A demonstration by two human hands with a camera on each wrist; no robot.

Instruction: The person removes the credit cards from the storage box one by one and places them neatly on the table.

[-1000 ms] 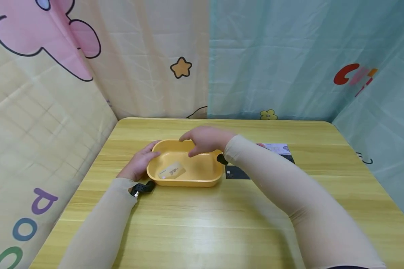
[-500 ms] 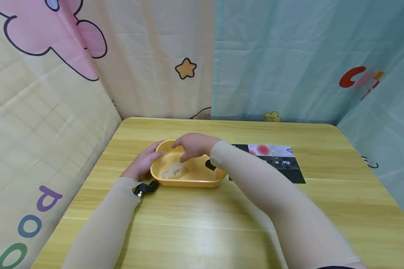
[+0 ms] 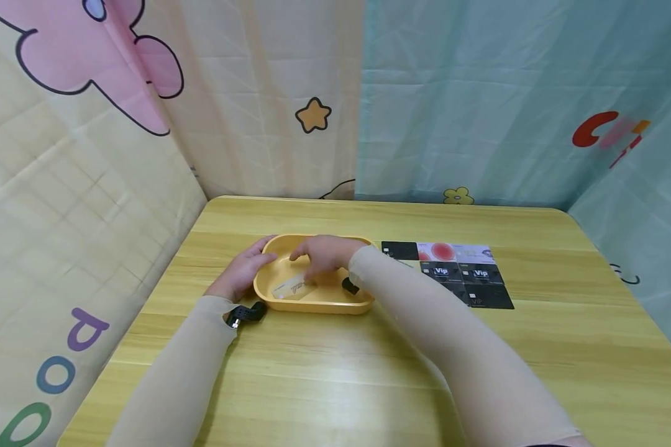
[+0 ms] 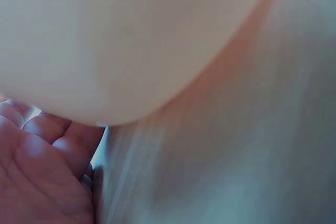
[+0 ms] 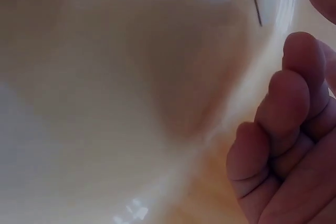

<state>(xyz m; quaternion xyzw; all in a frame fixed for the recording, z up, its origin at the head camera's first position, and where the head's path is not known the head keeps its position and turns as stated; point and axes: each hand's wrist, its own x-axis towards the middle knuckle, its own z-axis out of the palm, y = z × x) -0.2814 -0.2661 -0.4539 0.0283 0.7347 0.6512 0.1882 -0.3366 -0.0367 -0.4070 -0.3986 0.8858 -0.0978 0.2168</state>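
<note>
A yellow oval plastic basin (image 3: 313, 307) sits on the wooden table, with a pale printed card (image 3: 291, 287) inside at its left part. My left hand (image 3: 241, 270) holds the basin's left end, thumb over the rim and fingers along the outside. In the left wrist view, the basin's wall (image 4: 126, 51) fills the upper part beside the palm (image 4: 47, 166). My right hand (image 3: 327, 253) reaches down into the basin, its thumb right at the card's upper right end. The right wrist view shows loosely bent fingers (image 5: 289, 98) with a gap to the thumb.
Several cards lie in rows right of the basin, among them black VIP cards (image 3: 481, 273) and a pink one with a red circle (image 3: 443, 251). The right forearm partly covers them. Printed curtains (image 3: 470, 112) stand behind the table (image 3: 324, 379) and at both sides.
My right hand has moved left and down into the basin, its thumb reaching the card. The forearm's shift uncovers more cards on the right. The left hand keeps its hold.
</note>
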